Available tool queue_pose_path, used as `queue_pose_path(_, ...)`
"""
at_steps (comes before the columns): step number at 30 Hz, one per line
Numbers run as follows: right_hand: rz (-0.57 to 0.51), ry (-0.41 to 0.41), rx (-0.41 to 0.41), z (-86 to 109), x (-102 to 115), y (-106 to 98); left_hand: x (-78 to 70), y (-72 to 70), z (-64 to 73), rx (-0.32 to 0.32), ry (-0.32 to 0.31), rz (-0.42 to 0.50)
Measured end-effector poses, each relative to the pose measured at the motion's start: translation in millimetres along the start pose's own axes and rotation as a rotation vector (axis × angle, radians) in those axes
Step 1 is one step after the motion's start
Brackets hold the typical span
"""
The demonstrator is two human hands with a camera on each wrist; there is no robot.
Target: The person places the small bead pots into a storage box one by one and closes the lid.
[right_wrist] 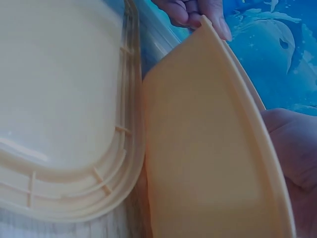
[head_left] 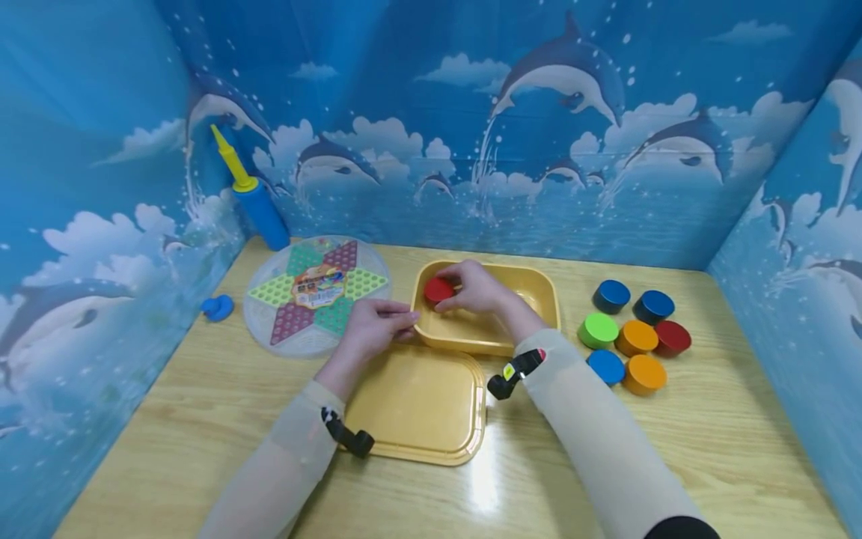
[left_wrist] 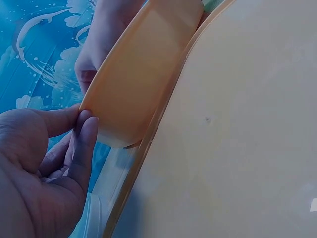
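My left hand (head_left: 377, 328) pinches the rim of a yellow plastic container (head_left: 492, 346) at its near left corner, thumb and fingers on the wall in the left wrist view. Reaching inside the container, my right hand (head_left: 474, 288) grips a red disc (head_left: 439, 290) at the left end. The container's wall (right_wrist: 198, 134) hides most of that hand and the disc in the right wrist view. A matching yellow lid (head_left: 417, 404) lies flat on the table just in front of the container.
Right of the container sit several discs: blue (head_left: 611, 296), green (head_left: 598, 330), orange (head_left: 646, 374) and dark red (head_left: 672, 339). A round star-patterned game board (head_left: 316, 296) lies left. Behind it a blue pump (head_left: 261, 213) with a yellow nozzle leans by the curtain. A small blue object (head_left: 218, 308) lies at the table's left edge.
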State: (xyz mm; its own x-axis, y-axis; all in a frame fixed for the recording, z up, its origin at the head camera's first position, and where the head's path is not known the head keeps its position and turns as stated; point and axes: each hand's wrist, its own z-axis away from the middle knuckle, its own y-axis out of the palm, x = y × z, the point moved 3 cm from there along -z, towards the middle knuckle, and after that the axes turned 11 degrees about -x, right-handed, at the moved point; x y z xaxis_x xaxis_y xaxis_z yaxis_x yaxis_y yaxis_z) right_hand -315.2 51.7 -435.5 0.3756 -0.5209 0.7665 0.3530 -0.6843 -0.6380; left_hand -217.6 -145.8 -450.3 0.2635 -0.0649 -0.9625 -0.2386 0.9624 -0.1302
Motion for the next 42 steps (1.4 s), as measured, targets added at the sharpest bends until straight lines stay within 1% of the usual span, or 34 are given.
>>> queue_pose_path(8, 0.035, 0.036, -0.027, 1.9, 1.4, 1.8, 0.3, 2.6, 2.4, -0.001, -0.011, -0.020)
queue_pose_path(12, 0.026, 0.054, -0.039, 4.8, 1.8, 0.5, 0.1, 3.7, 2.4, 0.002, -0.007, -0.022)
queue_pose_path(15, -0.004, 0.065, -0.043, 8.3, 2.4, -2.8, 0.6, 4.3, 2.3, 0.000, -0.005, -0.022)
queue_pose_path(21, -0.044, 0.069, -0.049, 17.6, 4.2, -16.0, 2.3, 3.1, 2.1, -0.016, -0.012, -0.030)
queue_pose_path(25, -0.040, 0.045, -0.053, 22.8, 4.2, -25.6, 2.5, 1.5, 1.5, -0.018, -0.021, -0.026)
queue_pose_path(30, -0.063, 0.028, -0.054, 30.5, 5.6, -37.0, 1.8, 0.6, 0.9, -0.017, -0.019, -0.020)
queue_pose_path(33, -0.081, 0.024, -0.050, 36.6, 6.8, -43.9, 2.0, 0.7, 0.5, -0.015, -0.019, -0.014)
queue_pose_path(42, -0.084, 0.012, -0.046, 57.3, 13.2, -67.1, -0.2, 0.7, 0.6, -0.020, -0.016, -0.011)
